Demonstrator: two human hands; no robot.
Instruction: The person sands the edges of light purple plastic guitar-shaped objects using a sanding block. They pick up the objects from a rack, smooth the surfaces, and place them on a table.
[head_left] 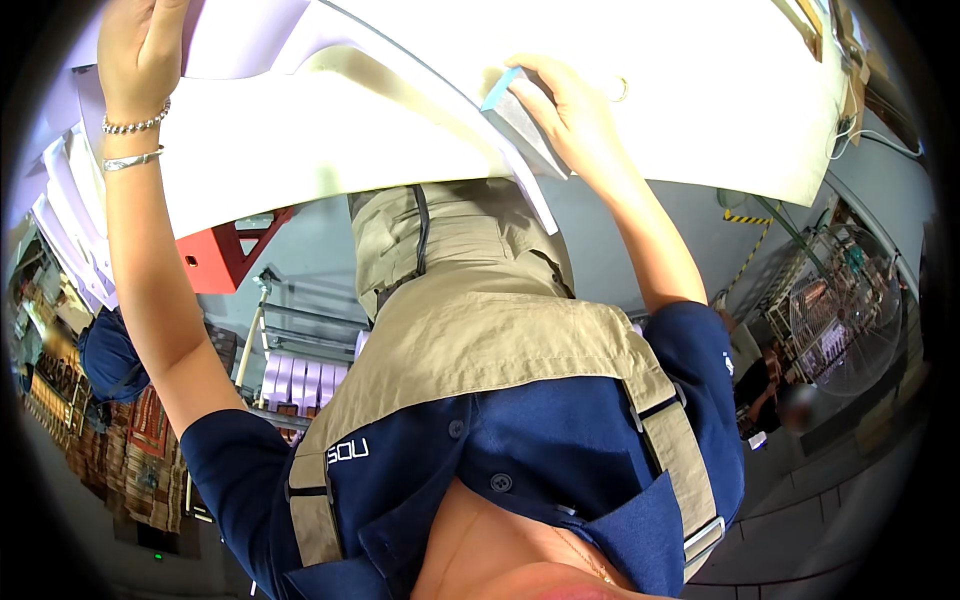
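My right hand is closed on a flat block with a light blue edge and a grey face, pinched between thumb and fingers. The block's lower end rests at or just beside the narrow strip of a lilac, curved part, whose end sticks out past the near edge of the white table. At the upper left my left hand, with bracelets at the wrist, is beside the broad lilac section. Its fingertips are cut off by the frame's top, so its grip is hidden.
More lilac pieces stand in a stack at the far left. Below the table are a red box-like stand and a metal rack with lilac parts. A large caged fan stands at right. Behind it a person is partly visible.
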